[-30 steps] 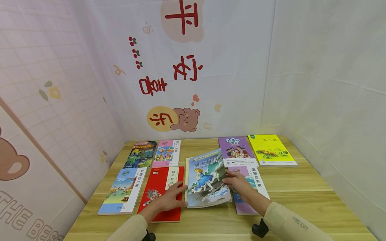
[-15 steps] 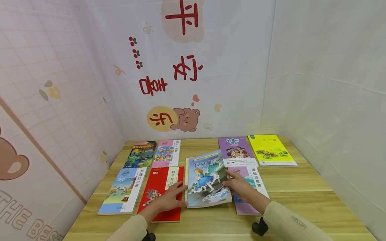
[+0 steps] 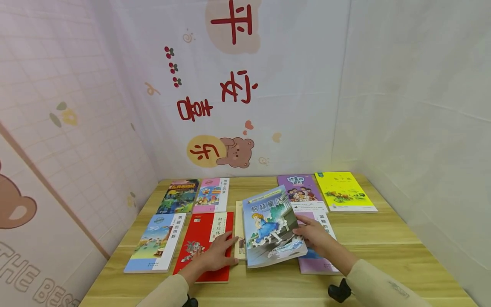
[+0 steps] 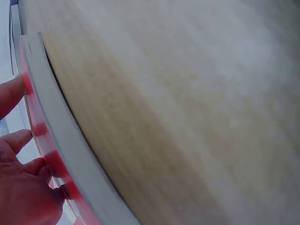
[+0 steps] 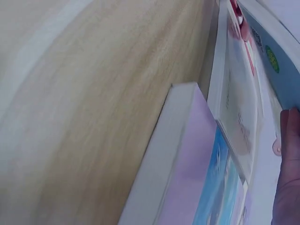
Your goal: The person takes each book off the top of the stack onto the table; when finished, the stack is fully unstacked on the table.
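In the head view my right hand (image 3: 315,235) grips the right edge of a storybook (image 3: 268,228) with a blue-dressed girl on its cover. The storybook is tilted and lies partly over a cream book (image 3: 239,230), which shows only along its left side. My left hand (image 3: 218,253) rests on a red book (image 3: 203,224), fingers spread and fingertips reaching past its right edge towards the cream book. The left wrist view has my fingers against the red cover (image 4: 44,136). At the right edge of the right wrist view, my right hand (image 5: 289,173) meets the storybook's underside (image 5: 276,56).
A lilac book (image 3: 320,266) lies under my right forearm. Behind it are a purple book (image 3: 301,192) and a yellow book (image 3: 345,192). On the left are a blue-and-white book (image 3: 155,243), a dark green book (image 3: 178,198) and a pink book (image 3: 212,198). Printed curtains surround the wooden table (image 3: 383,256).
My right hand has raised the storybook and shifted it to the right, uncovering the left strip of the cream book. My left hand has stayed almost still.
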The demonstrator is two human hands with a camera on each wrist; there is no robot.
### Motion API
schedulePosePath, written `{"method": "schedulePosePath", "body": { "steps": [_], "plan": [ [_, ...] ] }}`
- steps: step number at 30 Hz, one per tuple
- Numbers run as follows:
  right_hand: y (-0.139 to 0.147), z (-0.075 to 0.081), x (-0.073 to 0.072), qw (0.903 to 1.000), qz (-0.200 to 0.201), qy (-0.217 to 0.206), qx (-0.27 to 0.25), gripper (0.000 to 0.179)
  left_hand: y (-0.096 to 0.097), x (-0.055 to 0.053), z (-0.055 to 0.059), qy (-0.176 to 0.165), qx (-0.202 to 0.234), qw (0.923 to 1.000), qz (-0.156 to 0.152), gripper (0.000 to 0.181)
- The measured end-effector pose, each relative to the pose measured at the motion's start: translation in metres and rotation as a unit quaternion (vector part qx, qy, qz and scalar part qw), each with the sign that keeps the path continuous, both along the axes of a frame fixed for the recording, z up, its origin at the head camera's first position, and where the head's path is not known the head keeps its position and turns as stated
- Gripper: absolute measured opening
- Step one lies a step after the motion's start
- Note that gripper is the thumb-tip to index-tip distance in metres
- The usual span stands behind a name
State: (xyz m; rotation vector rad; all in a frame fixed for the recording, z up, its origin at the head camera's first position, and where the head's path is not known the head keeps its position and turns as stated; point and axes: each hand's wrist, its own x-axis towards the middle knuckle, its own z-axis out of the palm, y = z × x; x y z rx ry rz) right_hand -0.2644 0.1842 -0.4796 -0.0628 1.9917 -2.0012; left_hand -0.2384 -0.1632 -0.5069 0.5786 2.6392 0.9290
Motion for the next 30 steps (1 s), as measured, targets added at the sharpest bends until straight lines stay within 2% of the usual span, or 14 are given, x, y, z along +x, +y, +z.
{"method": "schedulePosePath", "body": {
  "steps": [5, 15, 22, 28, 30],
  "plan": [
    [0.017, 0.001, -0.002, 0.9997, 0.019, 0.008, -0.016, 0.071, -0.001, -0.001, -0.001, 0.007, 0.002, 1.0000, 0.002, 0.068],
    [0.060, 0.008, 0.003, 0.9994, 0.031, 0.009, 0.006, 0.076, -0.002, -0.003, -0.002, 0.001, 0.003, 0.9999, 0.017, 0.064],
    [0.111, 0.011, 0.004, 0.9993, 0.036, 0.011, 0.007, 0.080, 0.000, -0.004, -0.004, 0.005, -0.003, 0.9999, 0.013, 0.064],
    [0.162, 0.008, 0.010, 0.9998, 0.014, 0.003, 0.012, 0.082, 0.004, -0.003, 0.000, 0.013, 0.001, 0.9997, 0.019, 0.064],
    [0.181, 0.006, 0.013, 0.9999, 0.012, -0.002, 0.000, 0.071, 0.005, -0.003, -0.001, 0.016, -0.003, 0.9997, 0.021, 0.065]
  ]
}}
